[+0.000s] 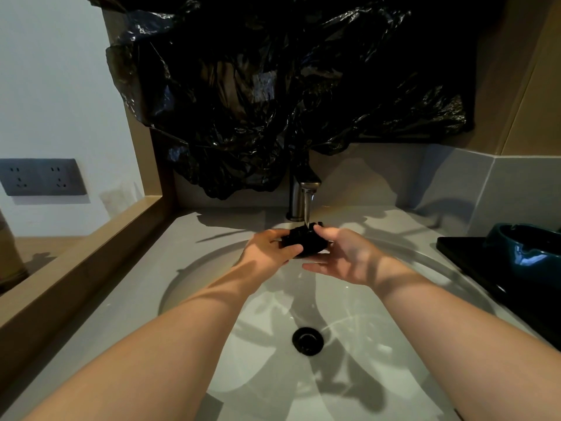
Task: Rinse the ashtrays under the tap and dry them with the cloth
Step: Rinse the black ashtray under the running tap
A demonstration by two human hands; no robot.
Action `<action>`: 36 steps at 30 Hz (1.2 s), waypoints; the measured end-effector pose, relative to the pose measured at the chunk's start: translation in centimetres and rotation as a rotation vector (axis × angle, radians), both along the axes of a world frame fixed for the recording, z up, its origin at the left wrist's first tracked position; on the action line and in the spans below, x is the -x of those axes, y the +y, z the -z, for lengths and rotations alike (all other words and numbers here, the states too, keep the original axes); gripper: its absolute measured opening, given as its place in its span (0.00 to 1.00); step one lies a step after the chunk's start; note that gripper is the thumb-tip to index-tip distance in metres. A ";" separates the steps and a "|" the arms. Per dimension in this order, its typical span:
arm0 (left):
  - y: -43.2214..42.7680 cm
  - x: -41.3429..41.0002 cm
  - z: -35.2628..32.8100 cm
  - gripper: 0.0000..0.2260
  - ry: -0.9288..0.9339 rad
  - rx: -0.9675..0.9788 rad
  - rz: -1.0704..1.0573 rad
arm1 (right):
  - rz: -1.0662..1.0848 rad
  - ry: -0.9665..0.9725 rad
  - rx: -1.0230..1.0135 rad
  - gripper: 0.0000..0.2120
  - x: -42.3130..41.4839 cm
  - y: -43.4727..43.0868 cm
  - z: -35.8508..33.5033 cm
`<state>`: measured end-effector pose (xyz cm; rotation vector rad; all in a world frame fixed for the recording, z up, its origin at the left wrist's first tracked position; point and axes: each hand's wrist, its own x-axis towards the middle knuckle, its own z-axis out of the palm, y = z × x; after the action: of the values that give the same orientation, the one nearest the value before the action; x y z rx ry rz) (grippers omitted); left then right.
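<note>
Two bare hands hold a black ashtray in the stream of a running tap.

Both arms reach over the pale sink, its dark drain near the person. The left hand grips the ashtray from its left side, fingers curled behind it and thumb laid across the near edge. The right hand is looser: its fingertips rest on the ashtray's upper right edge, and the thumb stretches out straight below, apart from it. Water falls onto the ashtray's far rim. On the counter to the right, a second, teal ashtray sits on a black tray. Crumpled black plastic sheeting hangs behind the tap.
</note>
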<state>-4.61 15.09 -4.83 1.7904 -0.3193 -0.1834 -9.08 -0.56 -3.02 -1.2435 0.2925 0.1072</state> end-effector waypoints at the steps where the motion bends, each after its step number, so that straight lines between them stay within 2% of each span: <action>1: 0.0 0.1 0.0 0.25 -0.039 -0.019 0.007 | 0.006 0.005 -0.003 0.12 0.0 0.0 -0.1; 4: 0.1 0.3 0.0 0.31 -0.106 -0.007 0.039 | 0.040 0.012 0.039 0.11 0.3 -0.1 -0.1; 6: 0.1 0.3 -0.2 0.33 -0.042 0.039 0.049 | 0.060 -0.004 0.076 0.13 0.4 -0.2 -0.1; 8: 0.1 0.3 -0.4 0.26 0.070 0.099 0.066 | 0.049 -0.020 0.171 0.15 0.5 -0.3 -0.1; 12: 0.2 0.5 -0.4 0.12 0.243 0.042 0.050 | -0.037 -0.005 0.392 0.16 0.8 -0.2 0.0; 17: 1.0 0.5 -0.5 0.12 0.520 0.219 0.126 | -0.057 0.012 0.364 0.14 0.6 -0.5 0.2; 21: 1.6 0.5 -1.0 0.09 0.568 0.282 0.214 | 0.004 0.021 0.293 0.13 0.5 -0.9 0.4; 24: 1.3 0.4 -1.0 0.07 0.437 0.209 0.208 | 0.089 0.021 0.330 0.13 0.1 -0.7 0.4; 31: -0.1 0.0 -0.5 0.18 -0.042 -0.080 -0.056 | 0.288 -0.063 0.373 0.12 -0.4 -0.3 -0.6; 33: -0.2 0.2 -0.7 0.18 -0.165 -0.118 -0.099 | 0.459 -0.147 0.618 0.13 -0.3 -0.6 -1.5; 36: -0.2 0.7 -0.8 0.18 -0.268 -0.128 -0.098 | 0.603 -0.327 0.908 0.22 0.4 -0.2 -3.9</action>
<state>-5.35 14.92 -4.01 1.9562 -0.4164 0.1091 -9.45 -0.76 0.89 -1.9726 0.4379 -0.8243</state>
